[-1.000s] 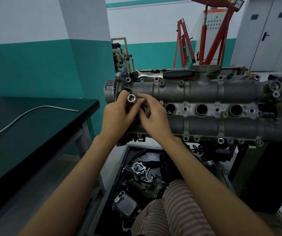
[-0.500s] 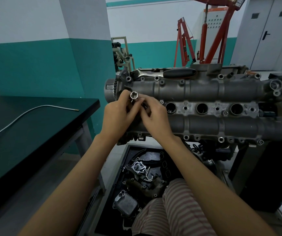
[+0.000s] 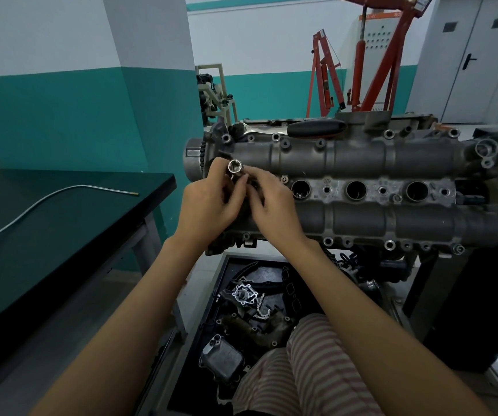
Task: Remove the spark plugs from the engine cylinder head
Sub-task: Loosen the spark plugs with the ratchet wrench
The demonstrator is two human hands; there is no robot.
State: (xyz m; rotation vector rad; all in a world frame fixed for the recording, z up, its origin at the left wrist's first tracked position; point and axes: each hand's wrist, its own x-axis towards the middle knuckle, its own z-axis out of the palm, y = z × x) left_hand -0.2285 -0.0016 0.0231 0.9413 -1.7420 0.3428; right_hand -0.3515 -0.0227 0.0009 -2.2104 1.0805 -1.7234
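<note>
The dull grey cast-metal cylinder head (image 3: 361, 163) looks rough and matt. The small polished steel socket (image 3: 235, 168) at its nine o'clock end gleams. The glossy dark tabletop (image 3: 61, 223) lies smooth; the striped pink cloth trousers (image 3: 310, 367) look soft.

Bench (image 3: 61, 223) left of cylinder head (image 3: 361, 187), ratchet (image 3: 295, 129) on it, parts tray (image 3: 241, 319) below

Grey cast cylinder head (image 3: 361, 181), lying lengthwise left to right on its stand, with two rounded camshaft housings running along its far and near edges. Between them, three open, dark, round spark plug wells (image 3: 356, 190) sit in a row. At the left end, a shiny chrome spark plug socket (image 3: 235, 169) stands tilted, its open mouth facing up, with its lower part hidden by fingers.
</note>
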